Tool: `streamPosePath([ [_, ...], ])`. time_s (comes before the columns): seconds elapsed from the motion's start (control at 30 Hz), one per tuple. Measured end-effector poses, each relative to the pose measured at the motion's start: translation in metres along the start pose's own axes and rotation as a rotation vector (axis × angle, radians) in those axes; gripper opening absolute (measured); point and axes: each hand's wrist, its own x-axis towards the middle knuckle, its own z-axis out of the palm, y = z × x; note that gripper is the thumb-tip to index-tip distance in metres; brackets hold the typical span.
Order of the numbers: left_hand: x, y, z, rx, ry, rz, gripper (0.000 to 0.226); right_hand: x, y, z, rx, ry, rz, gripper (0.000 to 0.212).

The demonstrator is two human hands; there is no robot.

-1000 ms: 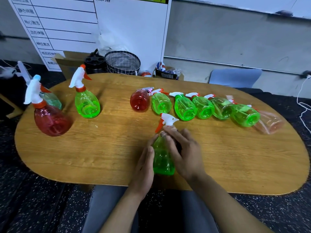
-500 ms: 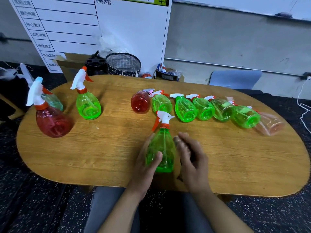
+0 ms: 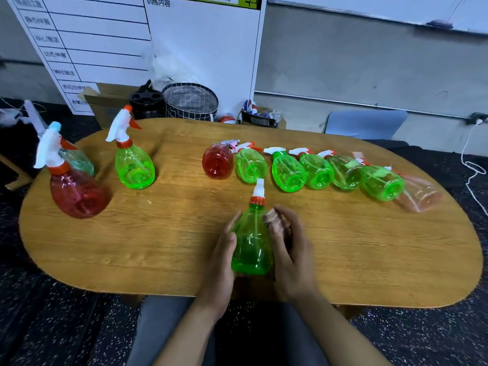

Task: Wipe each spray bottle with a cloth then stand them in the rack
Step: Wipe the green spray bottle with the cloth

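A green spray bottle (image 3: 252,241) with an orange collar and white head stands near the table's front edge, nozzle pointing away from me. My left hand (image 3: 224,252) grips its left side, thumb on the front. My right hand (image 3: 293,249) curls against its right side, with what looks like a small dark cloth (image 3: 288,235) bunched in the palm. Several bottles lie in a row at the back: a red bottle (image 3: 217,162), several green bottles (image 3: 289,173) and a pale pink bottle (image 3: 420,194). No rack can be made out.
Three bottles stand at the left: a red one (image 3: 76,191), a green one (image 3: 134,167) and a pale teal one (image 3: 78,161) behind. Past the oval wooden table (image 3: 158,247) are a black holder (image 3: 146,101), a wire basket (image 3: 190,101) and a blue chair (image 3: 367,124).
The green bottle has turned in my hands, so its nozzle now points away instead of left. My right hand has slid down from the bottle's neck to its right side.
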Motion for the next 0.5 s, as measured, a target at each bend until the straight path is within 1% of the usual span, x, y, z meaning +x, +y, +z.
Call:
streamPosePath([
  [0.07,0.001,-0.001,0.001,0.003,0.004,-0.015,0.05,0.018,-0.006,0.0,0.049,-0.004,0.05,0.035],
  [0.1,0.001,-0.001,0.001,0.0,0.0,-0.02,0.051,0.025,-0.009,0.0,0.021,-0.02,0.056,0.037],
  [0.13,0.001,0.0,0.0,-0.005,-0.001,-0.019,0.051,0.03,-0.009,0.002,-0.069,-0.048,0.031,0.04],
  [0.2,0.001,0.001,-0.001,-0.01,0.006,-0.009,0.051,0.027,-0.009,0.005,-0.322,-0.117,-0.081,0.043],
  [0.27,0.001,0.001,-0.004,0.015,0.019,0.008,0.051,0.014,-0.008,0.006,-0.48,-0.146,-0.196,0.046],
  [0.37,0.001,-0.001,-0.006,0.084,0.034,0.039,0.05,-0.005,0.001,-0.003,-0.523,-0.196,-0.357,0.047],
  [0.5,0.005,0.0,-0.005,0.049,0.036,0.006,0.05,-0.03,0.017,-0.012,-0.629,-0.358,-0.736,0.041],
])
